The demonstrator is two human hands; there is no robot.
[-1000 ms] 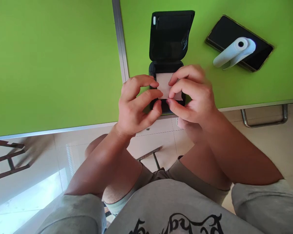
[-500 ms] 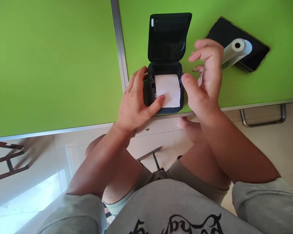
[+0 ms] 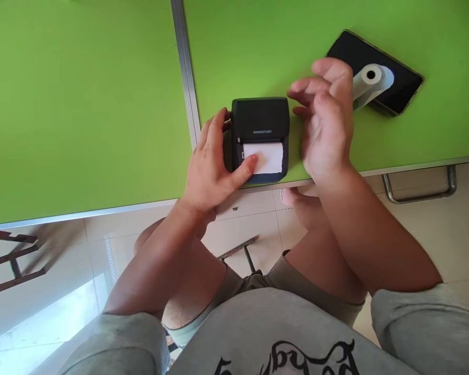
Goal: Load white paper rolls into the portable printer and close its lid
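Observation:
A small black label printer [image 3: 260,115], its lid down, sits near the table's front edge. White paper [image 3: 271,158] comes out from under the lid and lies over the printer's front. My left hand [image 3: 214,164] grips the printer's left side, fingers along the edge and thumb pressing on the paper. Just right of the printer, my right hand [image 3: 328,117] is raised with its fingers apart, holding nothing. Behind that hand, a white paper roll [image 3: 369,78] stands on or against a dark phone or tablet [image 3: 402,78].
The green tabletop [image 3: 82,104] has a metal seam strip [image 3: 185,67] left of the printer and a metal front edge. Below the table, metal bars [image 3: 422,200] show at the right and a dark frame [image 3: 11,260] at the left.
The printer's lid, standing up before, has swung down shut over the paper. My right hand has turned beside the printer. My left hand keeps its hold, thumb on the paper.

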